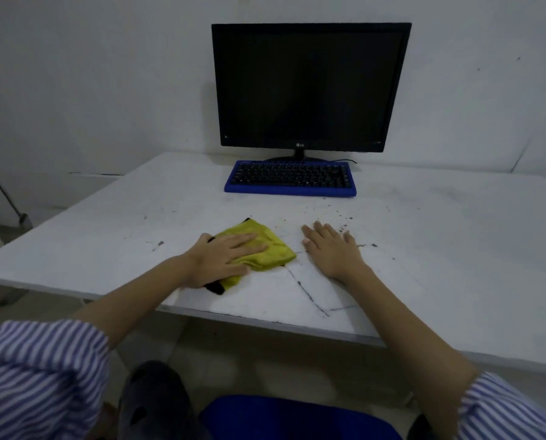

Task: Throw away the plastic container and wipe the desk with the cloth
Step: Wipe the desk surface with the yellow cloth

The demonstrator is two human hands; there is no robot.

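Step in hand: we judge it to be the wiping; no plastic container shows anywhere on the desk, so the throwing away looks done.
Cloth: the yellow cloth lies bunched near the front edge of the desk, a little left of the middle, with a dark trim poking out under our wrist.
Left hand: our left hand lies flat on the cloth, fingers spread and pressing down, not curled around it.
Right hand: our right hand rests palm down on the bare desk just beside the cloth, fingers loose and holding nothing.
Dirt: dark specks scatter beyond our right hand, towards the keyboard.
Doing it well: we should keep the palm flat, sweep rightward over the specks, and draw the crumbs towards the front edge.
Watch for: the scratch-like lines near the front edge may not wipe off.
Clearance: we should stop short of the keyboard and monitor at the back edge.
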